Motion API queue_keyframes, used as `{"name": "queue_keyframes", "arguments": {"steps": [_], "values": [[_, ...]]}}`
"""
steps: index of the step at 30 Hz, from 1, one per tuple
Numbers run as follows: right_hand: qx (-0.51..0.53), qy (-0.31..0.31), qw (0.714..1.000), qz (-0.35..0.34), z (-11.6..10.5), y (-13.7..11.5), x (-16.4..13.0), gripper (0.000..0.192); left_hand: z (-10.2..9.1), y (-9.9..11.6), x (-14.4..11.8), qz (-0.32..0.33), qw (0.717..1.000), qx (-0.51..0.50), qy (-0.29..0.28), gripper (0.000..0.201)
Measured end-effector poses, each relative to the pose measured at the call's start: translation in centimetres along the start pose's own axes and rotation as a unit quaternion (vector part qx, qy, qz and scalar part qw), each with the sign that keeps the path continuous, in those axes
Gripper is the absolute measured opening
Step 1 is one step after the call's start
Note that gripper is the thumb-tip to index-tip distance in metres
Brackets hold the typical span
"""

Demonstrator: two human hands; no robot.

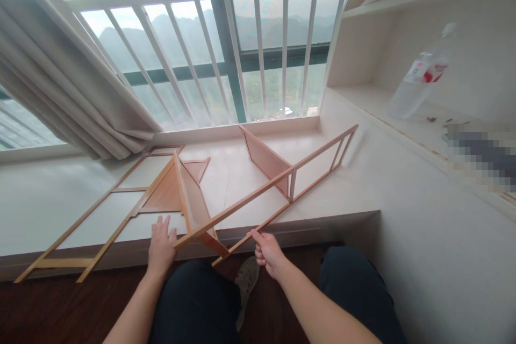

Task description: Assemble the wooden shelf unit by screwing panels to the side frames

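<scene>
A partly assembled wooden shelf rack (242,201) lies tilted on the white window ledge, with panels set between its slim rails. My right hand (268,251) is closed on the lower front rail, thumb and fingers pinching it. By the upper rail's near end is my left hand (162,244), its fingers spread and its thumb side close against the wood; whether it touches cannot be made out. A loose ladder-like wooden side frame (110,191) rests on the ledge to the left. Between the two, a wooden panel (165,191) leans at an angle.
White railings (262,54) stand before the window, and a grey curtain (76,75) hangs at left. On the right, a built-in shelf (363,97) holds a clear plastic bottle (421,78) and a pixelated dark item. My knees are close below the ledge's front edge.
</scene>
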State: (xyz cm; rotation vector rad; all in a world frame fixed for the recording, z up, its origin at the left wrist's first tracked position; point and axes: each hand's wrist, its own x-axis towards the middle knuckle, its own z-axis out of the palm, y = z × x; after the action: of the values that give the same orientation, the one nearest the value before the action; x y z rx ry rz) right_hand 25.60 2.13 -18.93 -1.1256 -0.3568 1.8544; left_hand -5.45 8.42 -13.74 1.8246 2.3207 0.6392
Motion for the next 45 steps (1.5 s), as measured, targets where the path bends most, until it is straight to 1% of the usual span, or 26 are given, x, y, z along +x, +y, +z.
{"name": "queue_keyframes", "arguments": {"steps": [3,5,6,8,9,10,12,13,14,15,16,18,20,22,24,26,28,30,32,34,36,38,39,40,42,45], "values": [[0.001,0.007,1.000,0.003,-0.3,-0.5,0.0,0.049,-2.1,-0.3,-4.7,-0.089,0.977,-0.187,0.058,0.054],[0.006,0.024,1.000,-0.005,-0.8,-1.1,0.0,0.050,-3.1,0.6,-8.9,-0.163,0.940,-0.291,0.073,0.049],[0.010,0.034,0.999,-0.012,-1.1,-1.5,-0.1,0.051,-3.3,1.5,-11.2,-0.173,0.926,-0.329,0.066,0.047],[0.016,0.054,0.998,-0.026,-1.6,-2.1,-0.1,0.053,-2.9,4.0,-15.3,-0.160,0.912,-0.378,0.014,0.042],[0.017,0.062,0.997,-0.032,-1.8,-2.4,-0.2,0.053,-2.3,5.5,-16.9,-0.164,0.891,-0.421,-0.035,0.043],[0.016,0.067,0.997,-0.036,-1.9,-2.5,-0.2,0.053,-1.5,6.9,-18.2,-0.180,0.861,-0.465,-0.097,0.044],[0.011,0.071,0.997,-0.041,-1.9,-2.7,-0.3,0.049,0.2,9.4,-19.3,-0.229,0.791,-0.514,-0.239,0.044],[0.008,0.072,0.996,-0.044,-1.8,-2.7,-0.4,0.047,1.0,10.5,-19.3,-0.256,0.758,-0.530,-0.282,0.042],[0.004,0.074,0.996,-0.047,-1.8,-2.6,-0.5,0.045,1.7,11.3,-19.0,-0.292,0.734,-0.535,-0.300,0.040],[-0.001,0.076,0.996,-0.050,-1.7,-2.6,-0.6,0.043,2.2,11.9,-18.5,-0.327,0.719,-0.534,-0.302,0.038],[-0.006,0.078,0.996,-0.053,-1.6,-2.5,-0.7,0.041,2.5,12.5,-17.9,-0.345,0.711,-0.538,-0.294,0.037],[-0.018,0.080,0.995,-0.057,-1.4,-2.3,-0.9,0.037,2.9,13.2,-16.6,-0.346,0.707,-0.551,-0.276,0.033],[-0.035,0.080,0.994,-0.058,-1.3,-2.0,-1.1,0.034,3.2,13.6,-15.8,-0.352,0.694,-0.567,-0.269,0.031],[-0.056,0.080,0.993,-0.058,-1.1,-1.8,-1.5,0.032,3.6,13.9,-15.4,-0.381,0.669,-0.585,-0.255,0.027],[-0.086,0.081,0.991,-0.056,-0.9,-1.7,-1.9,0.030,4.2,14.0,-15.2,-0.411,0.643,-0.606,-0.223,0.022],[-0.127,0.082,0.987,-0.057,-1.1,-1.9,-2.5,0.029,4.9,13.9,-15.2,-0.425,0.626,-0.624,-0.195,0.018],[-0.175,0.089,0.977,-0.077,-1.7,-2.9,-3.1,0.028,5.3,13.8,-15.1,-0.422,0.620,-0.635,-0.184,0.016],[-0.220,0.112,0.961,-0.126,-2.9,-4.5,-3.7,0.027,5.5,13.7,-14.8,-0.417,0.620,-0.640,-0.180,0.014],[-0.253,0.155,0.936,-0.189,-4.6,-6.7,-4.1,0.024,5.6,13.6,-14.5,-0.414,0.620,-0.642,-0.180,0.013],[-0.275,0.200,0.912,-0.230,-6.4,-9.0,-4.3,0.019,5.7,13.4,-14.2,-0.413,0.619,-0.642,-0.185,0.011],[-0.342,0.235,0.871,-0.264,-7.8,-10.7,-4.0,0.034,5.9,13.2,-14.0,-0.411,0.619,-0.642,-0.189,0.010],[-0.416,0.225,0.838,-0.273,-8.7,-11.8,-3.3,0.055,6.1,13.1,-13.8,-0.411,0.620,-0.640,-0.193,0.010],[-0.441,0.213,0.828,-0.273,-8.9,-12.0,-2.8,0.058,6.2,13.0,-13.7,-0.411,0.621,-0.639,-0.195,0.011],[-0.456,0.201,0.824,-0.270,-9.0,-12.1,-2.2,0.057,6.2,12.9,-13.6,-0.411,0.622,-0.637,-0.198,0.011],[-0.469,0.192,0.821,-0.262,-8.9,-11.9,-1.2,0.046,6.2,12.9,-13.3,-0.412,0.625,-0.632,-0.202,0.012],[-0.479,0.205,0.818,-0.244,-8.8,-11.4,-0.3,0.033,6.1,13.0,-12.8,-0.413,0.629,-0.625,-0.206,0.014]]}}
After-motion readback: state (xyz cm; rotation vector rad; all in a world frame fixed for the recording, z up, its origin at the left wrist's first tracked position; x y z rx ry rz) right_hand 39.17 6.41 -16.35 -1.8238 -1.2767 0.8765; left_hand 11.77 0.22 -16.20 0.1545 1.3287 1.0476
